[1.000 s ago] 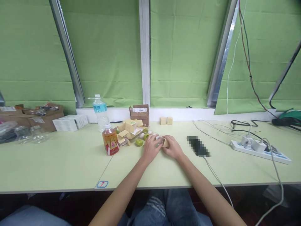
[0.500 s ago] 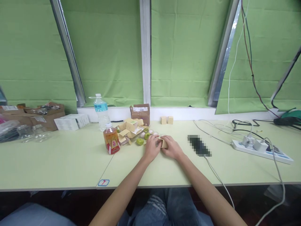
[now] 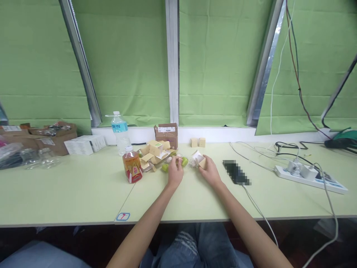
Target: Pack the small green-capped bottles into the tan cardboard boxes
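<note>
My left hand (image 3: 175, 174) is closed at the fingertips on a small yellow-green round piece (image 3: 184, 161), just above the table. Its exact kind is too small to make out. My right hand (image 3: 211, 172) grips a small tan cardboard box (image 3: 202, 163) from the right. The box is open, with pale flaps (image 3: 196, 155) standing up toward the left. Some clear plastic (image 3: 193, 162) lies beside it. Another yellow-green piece (image 3: 165, 167) rests left of my left hand, and pale round pieces behind that hand are partly hidden.
Opened tan cartons (image 3: 154, 150) lie heaped at the left, behind an orange drink bottle (image 3: 132, 165) and a water bottle (image 3: 120, 136). Two small closed boxes (image 3: 202, 142) stand at the back. A phone (image 3: 236, 172) and power strip (image 3: 309, 178) with cables lie right.
My hands have moved apart. The right one keeps the small box, whose flaps now show open. The left has shifted left and taken hold of a yellow-green piece, bringing it rightward.
</note>
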Demonstrator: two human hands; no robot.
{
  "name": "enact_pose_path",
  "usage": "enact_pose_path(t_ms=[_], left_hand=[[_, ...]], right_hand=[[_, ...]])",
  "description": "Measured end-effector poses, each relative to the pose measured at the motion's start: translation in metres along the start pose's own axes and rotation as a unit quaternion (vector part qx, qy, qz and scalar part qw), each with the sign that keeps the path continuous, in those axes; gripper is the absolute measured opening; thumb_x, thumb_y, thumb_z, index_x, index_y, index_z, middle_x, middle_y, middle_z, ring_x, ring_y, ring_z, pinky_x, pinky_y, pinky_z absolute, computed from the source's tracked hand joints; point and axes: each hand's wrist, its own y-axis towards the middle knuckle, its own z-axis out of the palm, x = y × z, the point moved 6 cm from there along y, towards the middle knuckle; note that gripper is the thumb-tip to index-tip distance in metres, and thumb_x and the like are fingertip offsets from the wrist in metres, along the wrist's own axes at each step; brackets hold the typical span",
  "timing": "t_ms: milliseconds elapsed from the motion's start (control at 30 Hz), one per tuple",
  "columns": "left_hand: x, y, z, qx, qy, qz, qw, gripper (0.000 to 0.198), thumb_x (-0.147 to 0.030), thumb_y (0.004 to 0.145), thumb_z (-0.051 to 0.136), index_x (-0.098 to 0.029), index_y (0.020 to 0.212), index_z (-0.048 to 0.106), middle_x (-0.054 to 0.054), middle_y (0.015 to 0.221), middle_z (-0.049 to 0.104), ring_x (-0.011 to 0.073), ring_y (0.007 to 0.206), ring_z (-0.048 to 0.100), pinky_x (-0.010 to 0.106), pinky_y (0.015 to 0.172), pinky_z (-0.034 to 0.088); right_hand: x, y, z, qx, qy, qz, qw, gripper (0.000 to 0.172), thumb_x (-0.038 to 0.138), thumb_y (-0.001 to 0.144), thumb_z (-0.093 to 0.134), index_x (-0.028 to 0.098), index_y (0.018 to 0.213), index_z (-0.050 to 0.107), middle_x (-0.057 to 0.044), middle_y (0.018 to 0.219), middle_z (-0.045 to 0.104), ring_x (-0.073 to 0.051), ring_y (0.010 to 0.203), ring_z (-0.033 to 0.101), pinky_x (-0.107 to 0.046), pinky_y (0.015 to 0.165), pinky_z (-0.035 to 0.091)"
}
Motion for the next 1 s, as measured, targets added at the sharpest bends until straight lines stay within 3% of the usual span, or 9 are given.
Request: enact_pose_path(t_ms=[200,367,467,567,667,767,867,933,1000], left_hand=[[-0.005,-0.008,0.014,0.093,0.024,0.030,0.995,0.013,-0.028,0.101,0.046,-0.022,0.094,0.056,0.006,0.097,0.070,0.0207,0.087,0.065,0.035,0.080,0.049],[-0.012,-0.007,0.008,0.053,0.002,0.029,0.998,0.015,-0.033,0.099,0.050,-0.022,0.091,0.057,0.005,0.092,0.070,0.0196,0.084,0.064,0.032,0.078,0.049],[-0.014,-0.003,0.002,0.023,-0.072,-0.006,0.997,0.020,-0.038,0.095,0.055,-0.021,0.085,0.056,0.003,0.082,0.066,0.0164,0.074,0.061,0.027,0.069,0.048],[-0.010,0.000,-0.001,0.006,-0.172,-0.062,0.983,0.024,-0.039,0.090,0.060,-0.020,0.078,0.052,-0.002,0.067,0.056,0.0121,0.059,0.053,0.023,0.056,0.042],[-0.003,0.001,0.002,0.021,-0.248,-0.127,0.960,0.029,-0.039,0.085,0.064,-0.021,0.069,0.046,-0.006,0.055,0.043,0.0091,0.046,0.041,0.021,0.044,0.033],[-0.001,-0.001,0.008,0.064,-0.258,-0.162,0.950,0.034,-0.042,0.087,0.062,-0.021,0.067,0.045,-0.007,0.051,0.039,0.0083,0.041,0.037,0.021,0.040,0.029],[-0.010,-0.004,0.006,0.074,-0.203,-0.103,0.971,0.025,-0.044,0.095,0.056,-0.020,0.089,0.060,-0.002,0.064,0.057,0.0111,0.050,0.051,0.022,0.045,0.039],[-0.021,-0.007,0.003,0.075,-0.148,-0.030,0.986,0.028,-0.043,0.098,0.053,-0.020,0.112,0.063,0.005,0.089,0.070,0.0155,0.071,0.064,0.024,0.056,0.050],[-0.030,-0.010,0.004,0.093,-0.102,0.028,0.990,0.033,-0.043,0.099,0.054,-0.021,0.123,0.061,0.010,0.111,0.071,0.0198,0.091,0.068,0.026,0.064,0.054]], right_hand=[[0.011,0.002,-0.016,-0.059,0.001,-0.007,0.998,0.065,0.044,0.087,0.065,0.017,0.143,0.045,-0.019,0.136,0.055,-0.035,0.131,0.051,-0.057,0.112,0.042],[0.059,-0.005,-0.037,-0.130,-0.052,-0.137,0.981,0.054,0.033,0.093,0.057,0.021,0.144,0.043,-0.020,0.155,0.039,-0.038,0.147,0.034,-0.068,0.120,0.024],[0.083,-0.012,-0.028,-0.080,-0.066,-0.220,0.970,0.046,0.027,0.094,0.056,0.024,0.139,0.049,-0.017,0.149,0.047,-0.035,0.144,0.041,-0.067,0.121,0.023],[0.098,-0.019,-0.009,0.007,-0.068,-0.278,0.958,0.045,0.025,0.096,0.054,0.024,0.141,0.053,-0.017,0.144,0.054,-0.033,0.136,0.051,-0.059,0.115,0.036],[0.103,-0.022,0.006,0.064,-0.078,-0.297,0.950,0.050,0.024,0.099,0.051,0.024,0.149,0.049,-0.018,0.146,0.054,-0.033,0.134,0.053,-0.054,0.108,0.045],[0.100,-0.021,0.010,0.075,-0.077,-0.285,0.952,0.051,0.022,0.101,0.048,0.027,0.152,0.047,-0.017,0.145,0.056,-0.032,0.133,0.055,-0.052,0.106,0.048],[0.094,-0.020,0.009,0.072,-0.074,-0.280,0.955,0.051,0.023,0.103,0.047,0.026,0.154,0.046,-0.017,0.141,0.060,-0.031,0.129,0.059,-0.050,0.104,0.050],[0.089,-0.018,0.007,0.061,-0.075,-0.273,0.957,0.052,0.025,0.103,0.047,0.025,0.155,0.043,-0.018,0.139,0.061,-0.031,0.127,0.060,-0.050,0.103,0.052],[0.083,-0.017,0.007,0.044,-0.080,-0.260,0.961,0.054,0.025,0.104,0.046,0.024,0.157,0.040,-0.018,0.137,0.062,-0.031,0.125,0.061,-0.049,0.101,0.053]])
